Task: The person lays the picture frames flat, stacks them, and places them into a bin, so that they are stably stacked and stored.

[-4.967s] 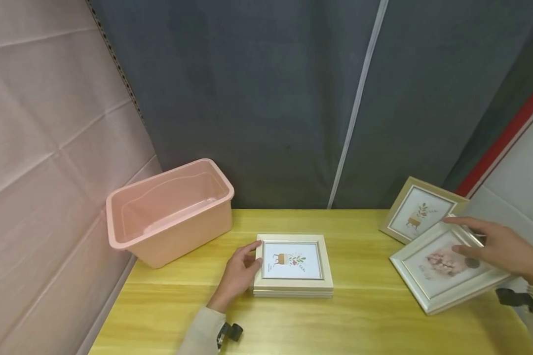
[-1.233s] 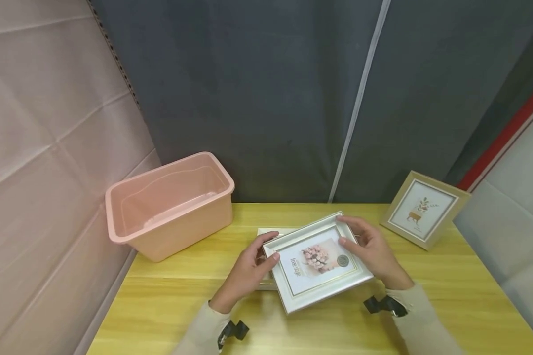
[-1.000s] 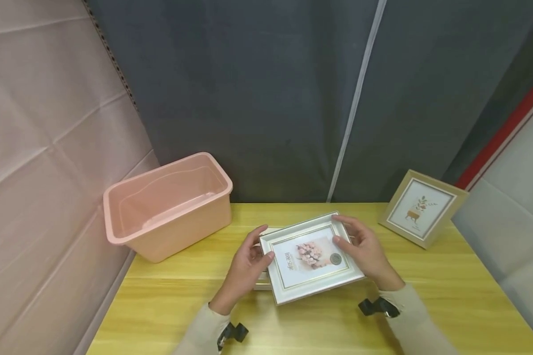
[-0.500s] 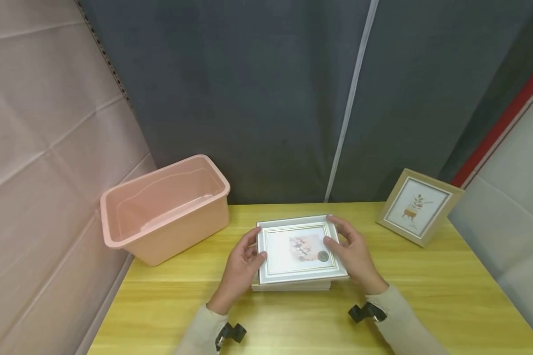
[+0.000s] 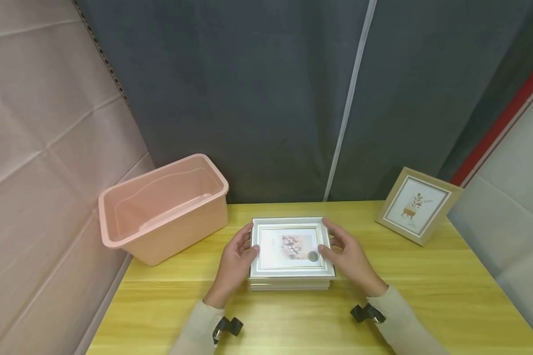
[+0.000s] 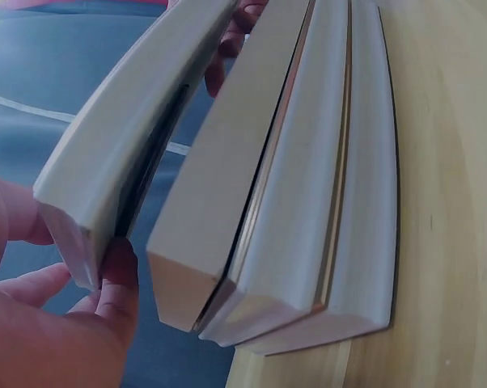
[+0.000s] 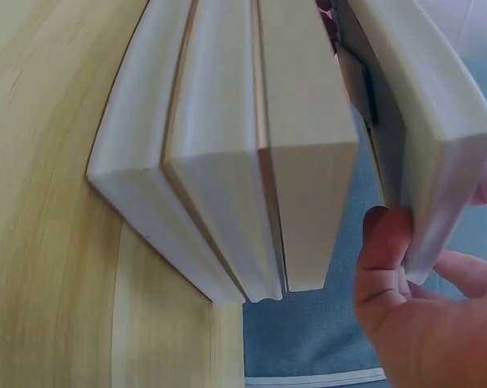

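Note:
My left hand [image 5: 232, 264] and right hand [image 5: 352, 259] hold a silvery-white picture frame [image 5: 266, 252] by its two sides, face up. Thumbs lie on its front border, and fingers reach underneath. Blossoms and a round grey sticker show on its insert. Directly below is a stack of three picture frames [image 5: 288, 286], lying flat on the table. In the left wrist view, a gap separates the held frame [image 6: 146, 105] from the stack [image 6: 203, 194]. The right wrist view shows the same gap; the stack's top frame [image 7: 308, 81] is plain beige, the lower two whitish.
A pink plastic bin [image 5: 195, 217] stands at the back left of the yellow wood-grain table [image 5: 169, 305]. At the back right, a tan picture frame [image 5: 419, 206] leans back on its own. A dark curtain [image 5: 248, 98] hangs behind the table.
The right hand brought the white frame from the right side to the stack, where both hands took it. Since then it has turned square with the stack and shifted left over it.

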Available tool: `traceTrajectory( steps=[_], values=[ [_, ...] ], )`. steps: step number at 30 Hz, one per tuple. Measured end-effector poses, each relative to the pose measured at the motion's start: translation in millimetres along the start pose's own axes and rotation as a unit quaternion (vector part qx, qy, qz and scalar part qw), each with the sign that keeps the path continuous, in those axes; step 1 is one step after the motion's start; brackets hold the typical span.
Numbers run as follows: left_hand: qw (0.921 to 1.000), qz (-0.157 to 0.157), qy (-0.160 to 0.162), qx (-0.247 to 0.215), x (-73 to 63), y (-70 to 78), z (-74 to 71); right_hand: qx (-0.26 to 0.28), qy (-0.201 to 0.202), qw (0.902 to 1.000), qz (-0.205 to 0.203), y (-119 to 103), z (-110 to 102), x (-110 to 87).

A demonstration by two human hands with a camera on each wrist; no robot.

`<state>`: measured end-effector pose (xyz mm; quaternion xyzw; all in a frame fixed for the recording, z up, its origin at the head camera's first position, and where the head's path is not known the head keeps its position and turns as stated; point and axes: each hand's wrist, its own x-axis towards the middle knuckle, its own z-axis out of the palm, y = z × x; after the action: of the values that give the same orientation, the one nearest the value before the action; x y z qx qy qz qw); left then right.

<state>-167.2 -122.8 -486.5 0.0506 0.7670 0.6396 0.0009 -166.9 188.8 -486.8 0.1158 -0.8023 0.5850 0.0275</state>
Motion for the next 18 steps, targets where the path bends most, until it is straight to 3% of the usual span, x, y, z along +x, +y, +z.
traceTrajectory(
  steps=[6, 18],
  values=[
    [0.9999, -0.004, 0.012, 0.005, 4.3, -3.6, -0.9, -0.061, -0.006, 0.9981, -0.003, 2.2, 2.1, 3.3],
    [0.9982, -0.011, 0.038, 0.046, 8.8, -8.4, 1.3, -0.104, -0.016, 0.9943, 0.018, 3.9, 5.1, 5.3]
  ],
)
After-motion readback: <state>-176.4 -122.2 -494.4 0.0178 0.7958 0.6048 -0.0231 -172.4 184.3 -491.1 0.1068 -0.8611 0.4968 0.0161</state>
